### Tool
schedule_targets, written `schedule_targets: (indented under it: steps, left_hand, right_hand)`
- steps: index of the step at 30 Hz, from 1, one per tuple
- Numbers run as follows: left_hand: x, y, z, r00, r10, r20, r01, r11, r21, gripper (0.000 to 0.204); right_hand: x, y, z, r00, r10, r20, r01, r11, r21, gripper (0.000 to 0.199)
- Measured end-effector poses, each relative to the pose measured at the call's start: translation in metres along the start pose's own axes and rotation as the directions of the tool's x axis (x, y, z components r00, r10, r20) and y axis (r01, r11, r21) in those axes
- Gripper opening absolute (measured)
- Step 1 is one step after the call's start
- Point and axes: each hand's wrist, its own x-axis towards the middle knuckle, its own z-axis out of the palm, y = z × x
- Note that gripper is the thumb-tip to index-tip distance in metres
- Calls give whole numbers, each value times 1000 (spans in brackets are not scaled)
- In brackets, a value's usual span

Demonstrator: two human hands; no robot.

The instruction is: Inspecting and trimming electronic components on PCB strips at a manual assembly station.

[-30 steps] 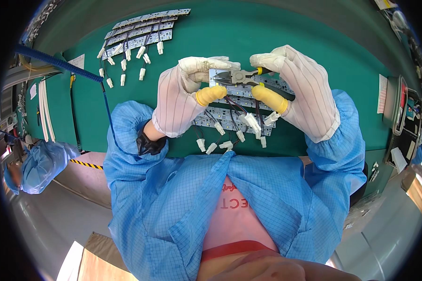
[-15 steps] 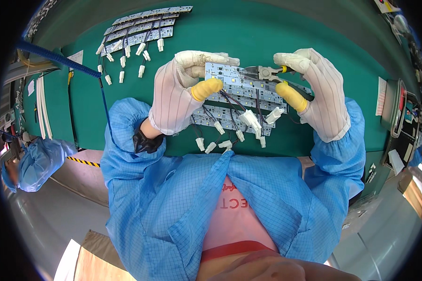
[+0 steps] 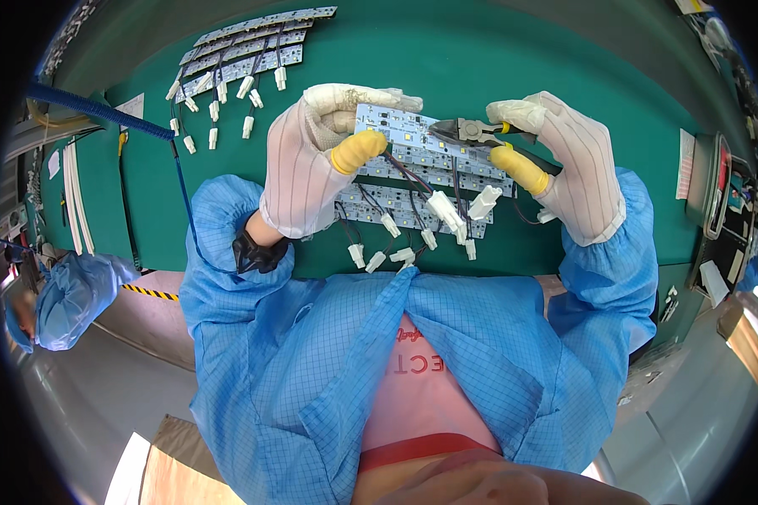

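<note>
- The bench (image 3: 446,50) has a smooth green top, its edges curved by the wide lens; pale grey floor (image 3: 84,412) shows at lower left.
- On the left, a blue coiled cord (image 3: 101,108) crosses above the bench, near a few long white strips (image 3: 77,202); black-and-yellow tape (image 3: 152,292) runs just below the bench's edge.
- Farther left is a blue sleeve (image 3: 84,299) of another person.
- On the right, a sheet of paper (image 3: 685,164) lies beside a dark case (image 3: 720,219) with mixed items in it.
- A group of finished-looking strip boards (image 3: 253,42) lies at the far left of the bench, their dark leads ending in white plugs (image 3: 214,111).
- The circuit board (image 3: 406,128) is held up in front of the chest, above other boards (image 3: 413,210) on the bench. It is long, narrow and whitish, dotted with small yellow squares and black parts; dark wires hang from the cluster toward white connectors (image 3: 446,212).
- The left hand (image 3: 303,168), in a striped white glove with a yellow thumb cover, pinches the board's left end.
- The right hand (image 3: 577,172), gloved alike, grips pliers (image 3: 476,132), whose head overlaps the board's upper edge; whether they bite it, I cannot tell.
</note>
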Motion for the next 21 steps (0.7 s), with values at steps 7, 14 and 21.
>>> schedule_targets:
  steps: [7,14,21]
  left_hand:
    - [7,17,-17,976,96,-197,-61,983,175,35]
    - [-4,55,-74,627,605,-491,-211,738,641,40]
    - [9,44,-78,596,556,-580,-537,812,227,37]
  right_hand:
    - [-2,67,-10,928,306,-210,-301,952,57,28]
    - [-49,168,-1,836,526,-159,-447,481,-754,48]
    - [161,144,37,898,431,-88,-438,863,-251,121]
